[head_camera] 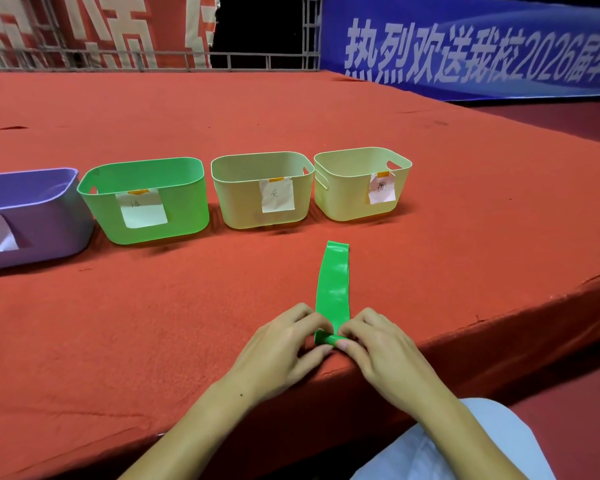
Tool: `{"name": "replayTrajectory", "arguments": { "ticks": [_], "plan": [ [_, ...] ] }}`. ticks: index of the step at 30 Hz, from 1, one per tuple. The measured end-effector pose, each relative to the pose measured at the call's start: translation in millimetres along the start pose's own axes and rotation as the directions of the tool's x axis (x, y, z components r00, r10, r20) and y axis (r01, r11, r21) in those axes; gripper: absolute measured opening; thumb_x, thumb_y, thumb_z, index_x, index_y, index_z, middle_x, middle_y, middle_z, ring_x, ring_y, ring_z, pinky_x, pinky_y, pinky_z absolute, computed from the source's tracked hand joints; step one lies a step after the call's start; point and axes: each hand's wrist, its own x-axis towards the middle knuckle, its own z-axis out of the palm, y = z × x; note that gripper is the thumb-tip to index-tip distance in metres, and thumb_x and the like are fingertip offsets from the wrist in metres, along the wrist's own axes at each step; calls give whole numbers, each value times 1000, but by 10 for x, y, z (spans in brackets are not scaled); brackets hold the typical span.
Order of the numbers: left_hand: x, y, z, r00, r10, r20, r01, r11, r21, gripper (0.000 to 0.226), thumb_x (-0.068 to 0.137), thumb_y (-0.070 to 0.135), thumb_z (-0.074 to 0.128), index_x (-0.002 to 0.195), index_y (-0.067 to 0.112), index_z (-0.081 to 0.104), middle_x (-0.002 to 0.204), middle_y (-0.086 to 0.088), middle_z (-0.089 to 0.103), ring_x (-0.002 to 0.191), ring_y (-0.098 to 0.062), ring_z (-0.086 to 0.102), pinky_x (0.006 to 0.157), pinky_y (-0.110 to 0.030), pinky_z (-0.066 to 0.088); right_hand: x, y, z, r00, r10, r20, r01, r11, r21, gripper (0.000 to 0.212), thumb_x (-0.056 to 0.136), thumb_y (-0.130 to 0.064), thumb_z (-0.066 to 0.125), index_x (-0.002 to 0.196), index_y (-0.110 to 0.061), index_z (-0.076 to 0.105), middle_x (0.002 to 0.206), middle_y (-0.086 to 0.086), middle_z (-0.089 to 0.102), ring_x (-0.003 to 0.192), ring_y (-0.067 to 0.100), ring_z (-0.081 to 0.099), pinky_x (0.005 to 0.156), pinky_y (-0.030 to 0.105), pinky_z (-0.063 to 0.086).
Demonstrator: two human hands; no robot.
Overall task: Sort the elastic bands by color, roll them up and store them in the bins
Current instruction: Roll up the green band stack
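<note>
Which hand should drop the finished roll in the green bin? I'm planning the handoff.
Probably the left hand: the green bin sits to the left, while the right hand would cross over the green elastic band.

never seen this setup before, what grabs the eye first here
Both hands, left hand and right hand, pinch the rolled near end of a green band at the red table's front edge. Behind it stands a row of labelled bins: purple bin, green bin, two cream.

Red-cloth table (291, 126) w/ 4 bins (262, 190), green band (333, 278)
</note>
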Motion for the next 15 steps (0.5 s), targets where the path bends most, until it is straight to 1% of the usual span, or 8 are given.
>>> {"name": "replayTrajectory", "arguments": {
  "ticks": [3,7,10,12,15],
  "plan": [
    [-13,-21,14,1000,-4,-6,4,1000,21,20,101,44,67,119,37,61,118,20,49,86,-4,54,79,-37,56,4,-14,10,1000,10,1,-10,1000,-4,26,104,-53,47,111,-35,64,103,-16,49,96,10,56,89,38,48],
    [4,-32,43,1000,-13,-5,13,998,53,19,104,41,63,122,36,61,115,18,52,94,-8,61,80,-40,56,-11,-35,-7,998,50,-33,-49,998,29,23,102,-51,58,109,-33,70,100,-12,53,90,8,60,83,32,49],
    [17,-23,59,1000,-25,1,25,997,80,18,106,41,59,124,36,61,115,17,53,95,-11,63,79,-40,55,-17,-50,-14,996,59,-63,-56,998,41,24,100,-52,61,109,-33,72,98,-13,54,87,6,60,81,30,50],
    [25,-14,74,999,-38,7,37,995,96,19,107,42,56,125,36,61,116,16,53,96,-13,63,79,-41,55,-20,-56,-16,996,55,-68,-52,997,50,23,100,-51,62,112,-34,69,98,-15,53,87,5,60,81,31,51],
    [31,-14,89,998,-62,8,60,991,123,22,108,43,52,126,35,60,116,15,52,95,-15,64,78,-41,55,-28,-59,-18,997,40,-60,-38,999,34,22,99,-52,64,115,-38,59,103,-17,49,87,4,60,82,32,53]
  ]
}}
